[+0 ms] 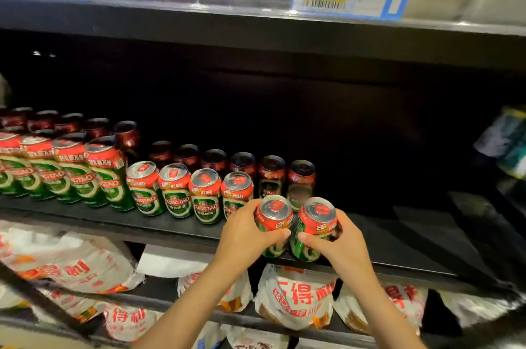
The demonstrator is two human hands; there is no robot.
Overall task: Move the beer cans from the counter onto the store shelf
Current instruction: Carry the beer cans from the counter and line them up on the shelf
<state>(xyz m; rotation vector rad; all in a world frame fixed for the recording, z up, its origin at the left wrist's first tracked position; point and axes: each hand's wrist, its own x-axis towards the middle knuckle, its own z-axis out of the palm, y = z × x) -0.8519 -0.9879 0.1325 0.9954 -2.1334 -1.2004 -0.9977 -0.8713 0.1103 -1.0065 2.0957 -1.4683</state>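
Both hands are gripping: the left hand (pixel 244 237) is wrapping its grip around one beer can (pixel 273 223), the right hand (pixel 338 243) is wrapping around a second can (pixel 314 227). Cans are standing side by side, touching or nearly so, upright with a slight tilt, right at the front lip of the store shelf (pixel 412 246). Whether their bases are already resting on it cannot be told.

Just left of the left grip, a front row of green-and-red cans (pixel 176 192) is running along the edge; darker cans (pixel 271 175) are lined up directly behind the grips.

Risks, as judged:
- Letting go this near the lip is likely leaving both cans liable to tip forward, onto the packets (pixel 296 297) on the shelf below.
- Pushing them back too hard is risking a knock into the dark row behind.
- Sliding the left can sideways could be nudging the nearest can in the front row.

Shelf beyond the right grip is showing bare space.
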